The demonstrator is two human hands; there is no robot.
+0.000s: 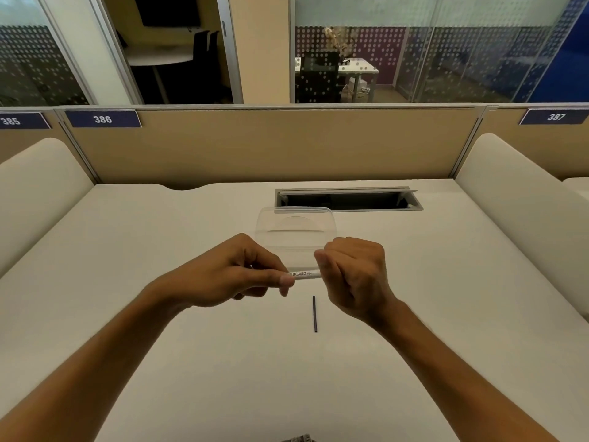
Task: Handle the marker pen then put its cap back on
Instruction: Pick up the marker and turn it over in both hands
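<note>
Both hands, left hand (242,275) and right hand (353,275), grip the marker pen (302,274) closed-fingered above the surface (191,362), seemingly at its cap end, so uncapping or reseating wants a straight axial motion.

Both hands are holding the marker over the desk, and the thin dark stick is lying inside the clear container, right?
Not quite. In the head view both hands, left and right, hold the marker, but the stick lies on the bare desk, nearer than the container.

Matt white desk (191,362) — clear glossy plastic lid (296,231).
</note>
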